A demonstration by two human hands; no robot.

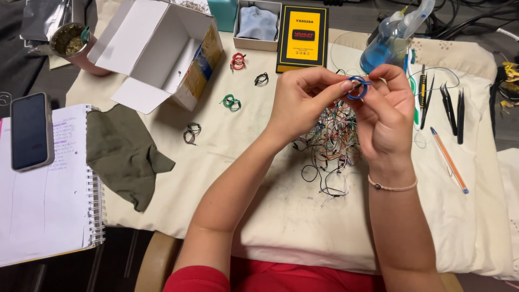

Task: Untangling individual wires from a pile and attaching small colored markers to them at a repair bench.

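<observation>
Red fabric [281, 278] at the bottom edge is sitting closest, with both forearms reaching up from it over the cream cloth [281, 216]. Both hands are meeting above the wire tangle [330, 143] and sharing a small blue wire coil [357, 87]. The left hand [300, 103] is pinching the coil's near side between thumb and forefinger, fingers narrow and closed on it. The right hand [386, 116] is curling round from the other side, fingertips gripping the loop's top, apparently to keep the turns from springing open. Raised like this, the coil is staying clear of the tangle directly beneath it.

Finished-looking coils are lying apart on the cloth: green [231, 102], red [237, 61] and two black ones [261, 79] [192, 132]. Tweezers [453, 111] and a pen [448, 159] are lying to the right, a blue spray bottle [392, 40] behind the hands. An open white box [157, 51], a yellow-and-black box [303, 38], an olive rag [121, 151], a notebook [48, 205] and a phone [31, 131] are sitting to the left. Nothing is blocking the hands except the tangle below.
</observation>
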